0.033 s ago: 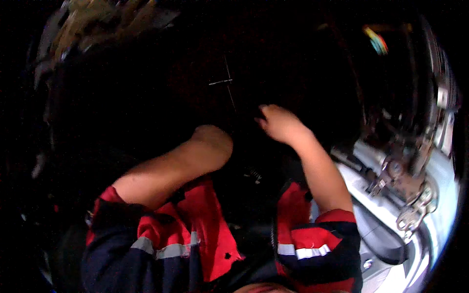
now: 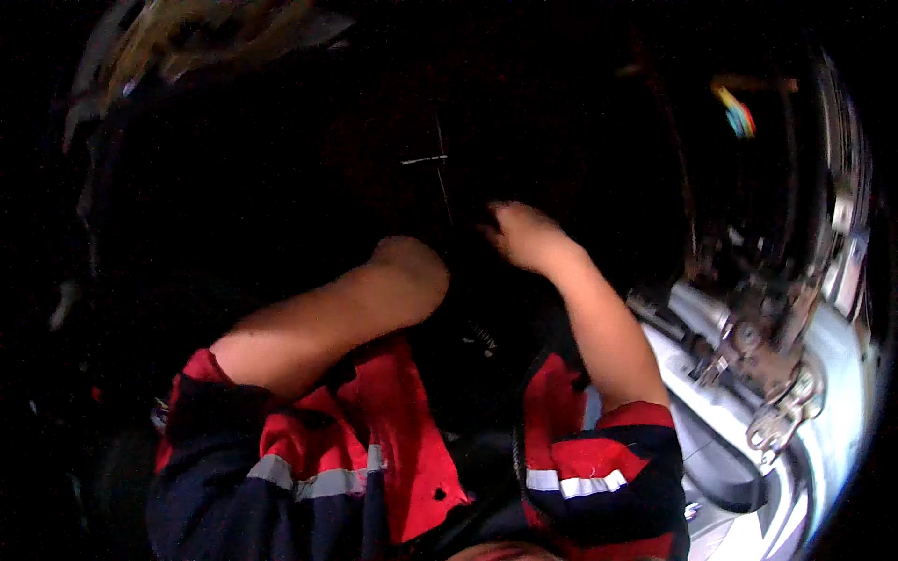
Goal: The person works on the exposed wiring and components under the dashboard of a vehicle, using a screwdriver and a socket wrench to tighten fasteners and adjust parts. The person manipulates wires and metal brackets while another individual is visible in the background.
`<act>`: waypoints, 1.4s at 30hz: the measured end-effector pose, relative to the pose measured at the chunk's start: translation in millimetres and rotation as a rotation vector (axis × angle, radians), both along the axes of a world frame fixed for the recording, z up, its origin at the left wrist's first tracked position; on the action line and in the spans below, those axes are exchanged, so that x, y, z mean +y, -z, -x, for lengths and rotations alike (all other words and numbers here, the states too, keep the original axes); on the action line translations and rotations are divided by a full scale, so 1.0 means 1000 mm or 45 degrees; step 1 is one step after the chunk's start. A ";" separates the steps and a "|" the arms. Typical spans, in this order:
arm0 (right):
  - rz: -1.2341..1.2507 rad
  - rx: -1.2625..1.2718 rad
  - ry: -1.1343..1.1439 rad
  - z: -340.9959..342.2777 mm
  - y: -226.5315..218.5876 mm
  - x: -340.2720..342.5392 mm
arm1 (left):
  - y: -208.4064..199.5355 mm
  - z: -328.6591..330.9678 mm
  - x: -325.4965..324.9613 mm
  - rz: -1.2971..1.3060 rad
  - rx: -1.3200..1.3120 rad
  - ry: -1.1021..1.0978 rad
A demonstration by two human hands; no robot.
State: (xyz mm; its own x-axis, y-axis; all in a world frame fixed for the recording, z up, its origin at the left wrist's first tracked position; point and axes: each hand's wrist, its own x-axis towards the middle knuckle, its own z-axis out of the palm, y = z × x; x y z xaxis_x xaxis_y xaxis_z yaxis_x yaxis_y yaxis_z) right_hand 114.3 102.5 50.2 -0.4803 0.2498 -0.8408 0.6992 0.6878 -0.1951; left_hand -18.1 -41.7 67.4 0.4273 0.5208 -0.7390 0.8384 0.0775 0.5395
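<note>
My left forearm (image 2: 318,304) reaches in from the lower left and ends in a rounded, bent part; the fingers beyond it are lost in the dark. Right of it, my right hand (image 2: 524,236) is held over a black area with its fingers curled inward. Whatever those fingers hold, if anything, cannot be made out. Just beyond both arms, a short pale strip (image 2: 425,160) crosses a thin upright line (image 2: 443,182) in the darkness. A small coiled, spring-like piece (image 2: 482,338) shows faintly between my forearms.
Along the right side lies a pale, curved vehicle-like panel (image 2: 832,383) with a metal hinge-like bracket (image 2: 781,416) and dark mechanical parts. A small multicoloured object (image 2: 737,114) is at the upper right. Brownish, crumpled-looking material (image 2: 206,42) lies at the upper left.
The surroundings have shifted slightly in the picture; the panel and bracket sit a little further left. My right hand is marginally further left, its fingers still curled. My left arm has hardly moved.
</note>
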 end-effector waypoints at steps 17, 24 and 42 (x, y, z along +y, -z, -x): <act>-0.114 0.087 0.316 0.046 0.145 -0.021 | 0.088 -0.095 0.025 -0.203 -0.161 0.166; -0.122 -0.029 0.334 0.009 0.196 -0.008 | 0.029 -0.036 0.009 -0.204 -0.277 0.156; 0.463 0.915 2.021 -0.182 -0.107 0.002 | 0.008 -0.028 0.032 -0.135 0.219 0.029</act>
